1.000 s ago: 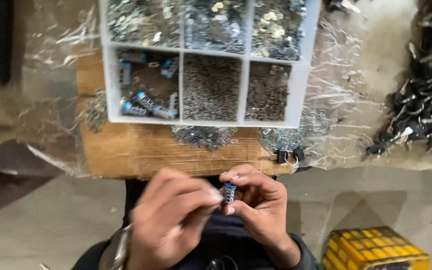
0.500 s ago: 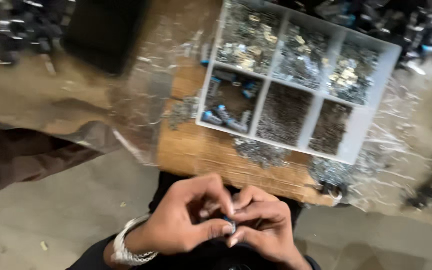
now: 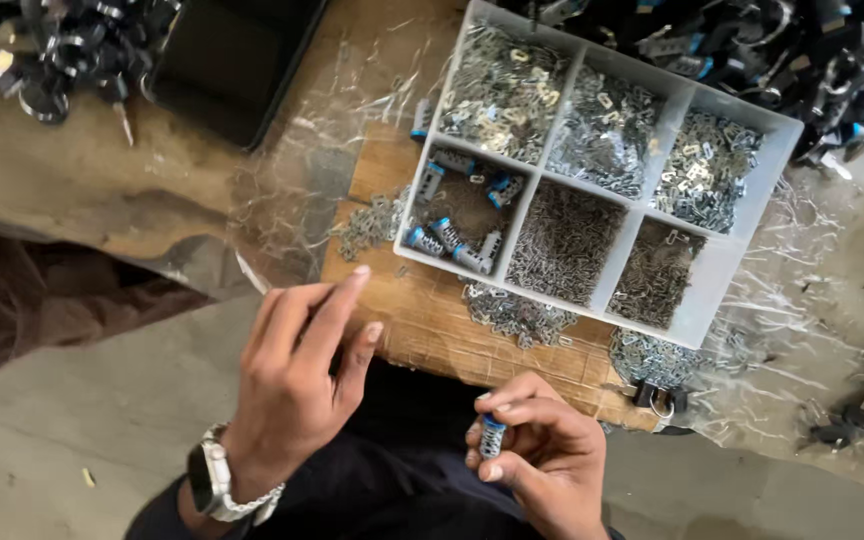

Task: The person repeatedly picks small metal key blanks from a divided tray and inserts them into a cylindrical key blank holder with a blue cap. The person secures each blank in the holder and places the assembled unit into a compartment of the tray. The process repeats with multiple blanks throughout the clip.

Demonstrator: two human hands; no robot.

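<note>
My right hand [image 3: 542, 458] grips a small blue and silver spring-wound metal part [image 3: 492, 436] low in the view, over my dark trousers. My left hand [image 3: 297, 385] is raised to its left with fingers spread, fingertips over the near edge of a wooden board [image 3: 432, 325], and it holds nothing I can see. A watch with a metal band [image 3: 214, 482] is on that wrist. Beyond the hands sits a white compartment tray [image 3: 717, 290] full of small metal pieces; one compartment holds several blue and silver parts [image 3: 452, 245].
Loose metal bits [image 3: 517, 310] lie on the board by the tray's near wall. Crinkled clear plastic [image 3: 282, 200] covers the surface. A dark flat box [image 3: 227, 60] lies at the top left. Heaps of black and metal parts sit at the top left [image 3: 42, 60] and top right [image 3: 802, 50].
My hands were together on the small part; now the left hand has come away and lifted toward the board. The right hand keeps the part. The view has swung left.
</note>
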